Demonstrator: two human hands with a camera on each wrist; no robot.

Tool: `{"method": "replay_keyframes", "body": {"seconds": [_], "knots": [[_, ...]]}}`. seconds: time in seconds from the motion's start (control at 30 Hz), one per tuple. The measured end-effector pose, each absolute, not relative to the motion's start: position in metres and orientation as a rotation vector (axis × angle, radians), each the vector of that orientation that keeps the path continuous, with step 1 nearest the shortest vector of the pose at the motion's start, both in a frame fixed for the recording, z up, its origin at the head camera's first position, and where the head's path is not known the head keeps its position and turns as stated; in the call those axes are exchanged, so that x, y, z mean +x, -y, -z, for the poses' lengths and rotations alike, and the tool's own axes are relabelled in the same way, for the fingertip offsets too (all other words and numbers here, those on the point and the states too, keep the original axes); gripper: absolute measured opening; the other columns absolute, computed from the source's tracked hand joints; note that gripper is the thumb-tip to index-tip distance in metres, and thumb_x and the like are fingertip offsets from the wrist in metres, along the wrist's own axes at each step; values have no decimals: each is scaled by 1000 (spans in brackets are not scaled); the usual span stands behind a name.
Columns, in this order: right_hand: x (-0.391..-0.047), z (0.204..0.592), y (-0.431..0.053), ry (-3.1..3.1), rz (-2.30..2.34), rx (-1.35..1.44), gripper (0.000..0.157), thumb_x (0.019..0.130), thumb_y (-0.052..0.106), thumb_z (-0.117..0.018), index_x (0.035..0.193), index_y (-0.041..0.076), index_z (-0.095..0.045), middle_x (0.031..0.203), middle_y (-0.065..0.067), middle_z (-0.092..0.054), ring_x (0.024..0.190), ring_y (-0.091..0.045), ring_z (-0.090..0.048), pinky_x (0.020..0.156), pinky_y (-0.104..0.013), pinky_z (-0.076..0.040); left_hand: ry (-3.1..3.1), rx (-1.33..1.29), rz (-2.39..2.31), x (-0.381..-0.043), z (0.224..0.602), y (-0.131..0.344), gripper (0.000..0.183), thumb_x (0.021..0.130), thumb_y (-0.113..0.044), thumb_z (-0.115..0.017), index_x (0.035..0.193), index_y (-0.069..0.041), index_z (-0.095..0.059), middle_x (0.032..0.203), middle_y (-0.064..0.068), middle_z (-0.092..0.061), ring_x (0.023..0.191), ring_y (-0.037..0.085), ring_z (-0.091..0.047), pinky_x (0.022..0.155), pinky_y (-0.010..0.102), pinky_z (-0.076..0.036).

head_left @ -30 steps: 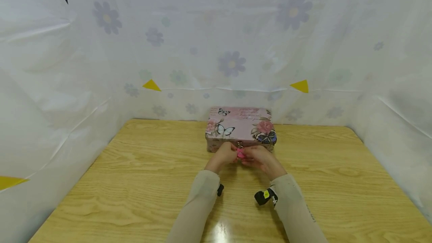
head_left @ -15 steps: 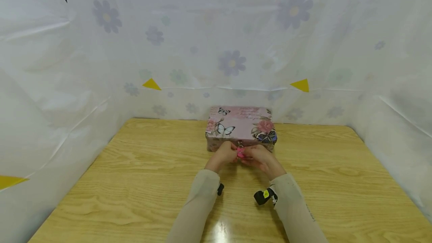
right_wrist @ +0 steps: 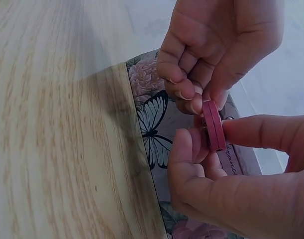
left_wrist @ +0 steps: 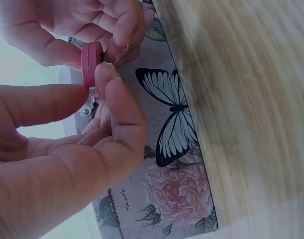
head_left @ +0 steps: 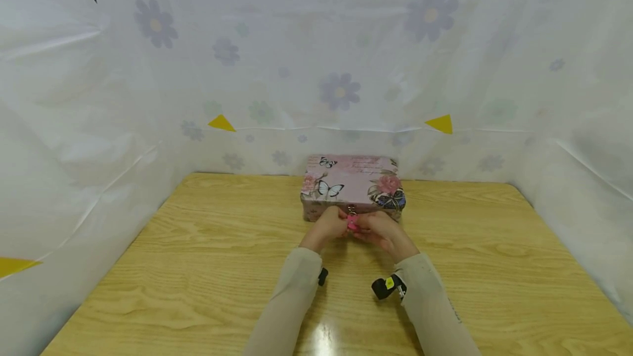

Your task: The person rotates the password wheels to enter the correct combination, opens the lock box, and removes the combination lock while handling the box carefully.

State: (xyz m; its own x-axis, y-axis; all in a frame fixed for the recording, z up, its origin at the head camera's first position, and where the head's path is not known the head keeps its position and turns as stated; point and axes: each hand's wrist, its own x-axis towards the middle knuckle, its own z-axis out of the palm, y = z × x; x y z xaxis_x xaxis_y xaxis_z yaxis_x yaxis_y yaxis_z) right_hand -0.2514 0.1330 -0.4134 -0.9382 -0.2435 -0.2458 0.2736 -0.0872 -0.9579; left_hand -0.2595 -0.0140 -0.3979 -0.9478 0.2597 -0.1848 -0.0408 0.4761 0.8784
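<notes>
A small pink padlock (head_left: 351,222) hangs by its metal shackle at the front clasp of a pink box (head_left: 353,177) printed with butterflies and roses. My left hand (head_left: 326,228) pinches the padlock's left side between thumb and fingertips. From the other side, my right hand (head_left: 383,232) pinches it with the thumb against one face and curled fingers behind. In the left wrist view, the padlock (left_wrist: 89,64) shows its narrow layered edge, with the fingertips of both hands meeting on it. The right wrist view shows a dark seam along the padlock (right_wrist: 214,127). The box lid is down.
The box stands near the back edge of a wooden table (head_left: 198,268). Behind it hangs a white flowered curtain (head_left: 296,87) with yellow and black pennants, and white sheeting closes both sides. A black wrist camera (head_left: 383,288) sits beside the right sleeve.
</notes>
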Motion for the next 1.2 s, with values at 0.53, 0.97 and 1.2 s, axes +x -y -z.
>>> {"method": "replay_keyframes", "body": {"seconds": [0.53, 0.97, 1.2], "knots": [[-255, 411, -137, -1823, 2065, 124, 28, 94, 3, -52, 116, -16, -52, 76, -2, -65, 71, -11, -62, 68, -24, -53, -2421, 175, -1478, -258, 396, 14, 13, 91, 4, -50, 101, 11, -55, 77, 15, -62, 81, 35, -65, 66, 32, -52], [-254, 413, -144, -1868, 1978, 24, 37, 96, 2, -48, 124, -21, -46, 81, -3, -63, 73, -11, -60, 73, -25, -54, -2446, 170, -1489, -259, 403, 11, 13, 91, 3, -51, 103, 10, -54, 82, 21, -65, 75, 30, -65, 71, 39, -55], [-255, 415, -144, -1889, 1977, -25, 37, 96, -1, -45, 125, -23, -43, 83, -1, -65, 73, -10, -61, 71, -23, -53, -2486, 297, -1525, -297, 457, 12, 12, 90, -3, -50, 97, 6, -53, 73, 12, -63, 61, 18, -63, 57, 30, -52]]}}
